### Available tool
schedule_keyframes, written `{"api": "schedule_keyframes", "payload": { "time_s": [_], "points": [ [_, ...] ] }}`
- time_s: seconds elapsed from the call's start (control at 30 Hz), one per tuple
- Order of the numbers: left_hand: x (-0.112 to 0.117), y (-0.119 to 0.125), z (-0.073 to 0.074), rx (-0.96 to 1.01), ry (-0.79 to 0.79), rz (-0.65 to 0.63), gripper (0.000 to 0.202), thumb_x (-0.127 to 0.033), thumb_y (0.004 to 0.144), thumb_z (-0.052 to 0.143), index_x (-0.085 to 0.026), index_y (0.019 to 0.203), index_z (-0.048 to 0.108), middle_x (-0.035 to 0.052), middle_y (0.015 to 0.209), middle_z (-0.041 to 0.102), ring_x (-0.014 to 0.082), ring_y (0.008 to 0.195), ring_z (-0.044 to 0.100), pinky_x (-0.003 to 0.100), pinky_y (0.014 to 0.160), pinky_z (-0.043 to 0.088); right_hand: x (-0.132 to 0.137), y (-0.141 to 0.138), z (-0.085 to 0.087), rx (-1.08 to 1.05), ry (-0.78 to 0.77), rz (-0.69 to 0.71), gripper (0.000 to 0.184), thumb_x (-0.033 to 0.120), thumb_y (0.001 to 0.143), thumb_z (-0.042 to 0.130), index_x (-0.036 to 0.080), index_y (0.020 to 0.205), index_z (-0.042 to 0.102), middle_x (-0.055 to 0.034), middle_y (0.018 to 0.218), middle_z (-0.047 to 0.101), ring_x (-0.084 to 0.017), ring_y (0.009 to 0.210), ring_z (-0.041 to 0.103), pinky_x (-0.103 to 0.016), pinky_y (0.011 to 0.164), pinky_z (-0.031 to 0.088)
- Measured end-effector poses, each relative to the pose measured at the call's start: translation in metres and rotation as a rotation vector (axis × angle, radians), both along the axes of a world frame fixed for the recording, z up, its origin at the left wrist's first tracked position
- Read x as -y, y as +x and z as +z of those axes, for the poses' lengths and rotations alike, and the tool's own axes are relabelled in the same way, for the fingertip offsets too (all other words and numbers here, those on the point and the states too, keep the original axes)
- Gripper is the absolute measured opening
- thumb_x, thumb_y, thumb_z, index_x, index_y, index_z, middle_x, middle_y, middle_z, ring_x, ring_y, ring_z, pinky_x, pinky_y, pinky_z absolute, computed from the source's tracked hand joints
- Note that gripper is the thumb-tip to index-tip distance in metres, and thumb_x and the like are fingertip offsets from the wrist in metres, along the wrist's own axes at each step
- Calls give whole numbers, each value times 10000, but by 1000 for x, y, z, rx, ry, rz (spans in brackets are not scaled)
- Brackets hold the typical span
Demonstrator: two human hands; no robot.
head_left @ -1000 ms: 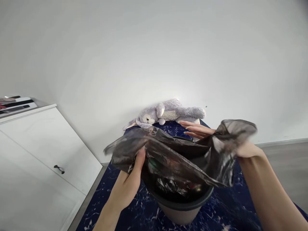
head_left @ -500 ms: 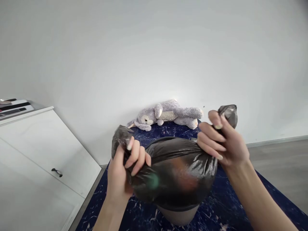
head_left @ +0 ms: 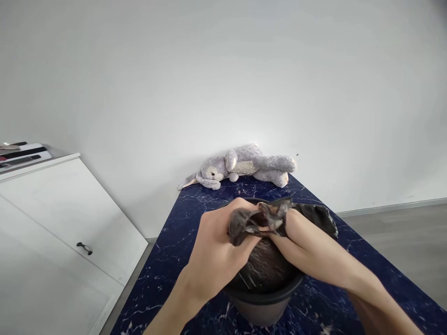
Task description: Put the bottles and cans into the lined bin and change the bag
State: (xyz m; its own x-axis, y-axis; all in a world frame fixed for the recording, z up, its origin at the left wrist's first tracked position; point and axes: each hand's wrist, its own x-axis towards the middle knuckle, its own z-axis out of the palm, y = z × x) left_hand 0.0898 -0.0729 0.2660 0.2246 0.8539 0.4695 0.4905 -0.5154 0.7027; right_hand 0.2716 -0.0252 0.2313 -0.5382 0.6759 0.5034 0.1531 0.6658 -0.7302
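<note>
A thin black plastic bag [head_left: 260, 270] sits inside a grey bin [head_left: 261, 312] with a dark rim. My left hand [head_left: 223, 246] and my right hand [head_left: 296, 242] meet above it, both closed on the gathered top of the bag. Two bunched ends stick up between the hands and partly overlap. Most of my fingertips are hidden behind the plastic and the hands. To the right of the bin, behind my right wrist, lies a folded black item [head_left: 319, 218]; I cannot tell exactly what it is.
The bin stands on a blue marble-patterned table [head_left: 164, 270]. A grey plush rabbit [head_left: 240, 165] lies on its side at the far end, against the wall. On the left is a white cabinet [head_left: 66, 218] with a black handle and several items on top.
My hands have come together from either side, drawing the bag's two ends to the middle. The bag has sunk lower, so the bin's rim and the folded black item now show.
</note>
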Motion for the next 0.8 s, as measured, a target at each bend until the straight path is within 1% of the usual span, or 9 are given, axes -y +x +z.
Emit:
{"api": "schedule_keyframes", "payload": {
  "time_s": [0.1,0.2,0.3,0.4,0.47,0.53,0.63,0.73,0.8],
  "points": [
    [0,-5,0,99,62,102,297,-310,976,728,-228,748,556,-53,634,536,119,556,462,266,553,368,-9,10,3,7,-102,96,147,348,1020,601,254,935,677,-17,823,702,-203,711,629,-298,604,527],
    [0,-6,1,183,88,198,352,-371,980,724,-227,719,536,-43,653,523,133,616,515,266,615,430,-21,18,2,11,-138,238,240,426,1039,611,241,917,702,-18,846,698,-182,759,631,-278,663,528],
    [2,-6,2,238,130,279,165,-381,957,754,-247,934,659,-30,752,591,152,708,582,271,703,492,-26,16,-2,-73,-202,242,357,480,1078,542,215,884,681,3,728,584,-135,664,546,-260,627,476],
    [7,-5,0,288,163,341,276,-364,952,759,-273,1170,616,-50,758,577,135,641,548,256,651,483,-24,5,-6,-276,-359,119,389,580,1060,532,220,1044,678,53,651,406,-114,545,401,-254,527,418],
    [13,-3,0,220,159,270,183,-322,1001,684,-276,1156,599,-60,716,547,119,574,500,242,574,432,-18,-3,-6,-365,-386,16,411,619,1041,540,229,1078,668,65,653,344,-111,527,344,-245,487,374],
    [18,1,1,36,111,109,79,-254,1047,571,-268,1114,611,-53,697,545,120,553,493,249,555,408,-11,-8,-5,-352,-313,-83,399,610,1036,550,230,989,666,48,659,384,-126,562,390,-248,500,372],
    [24,6,8,-234,117,-61,163,-151,1026,472,-247,1029,603,-8,779,611,161,666,568,290,682,483,3,-7,1,-262,-177,-126,403,541,1070,478,237,855,632,-9,720,538,-181,693,543,-282,618,475],
    [27,6,19,-332,278,-12,204,-70,928,485,-249,957,577,58,1011,669,239,949,623,379,896,532,14,-2,9,-179,-97,-22,313,410,1067,391,257,1009,657,-55,961,674,-248,919,644,-365,830,558],
    [28,4,29,-356,341,46,214,-62,894,514,-258,926,596,86,1222,656,291,1152,597,441,992,537,20,-1,14,-95,-18,21,270,336,973,496,271,1188,647,-73,1128,688,-292,1052,650,-426,925,565]
  ]
}}
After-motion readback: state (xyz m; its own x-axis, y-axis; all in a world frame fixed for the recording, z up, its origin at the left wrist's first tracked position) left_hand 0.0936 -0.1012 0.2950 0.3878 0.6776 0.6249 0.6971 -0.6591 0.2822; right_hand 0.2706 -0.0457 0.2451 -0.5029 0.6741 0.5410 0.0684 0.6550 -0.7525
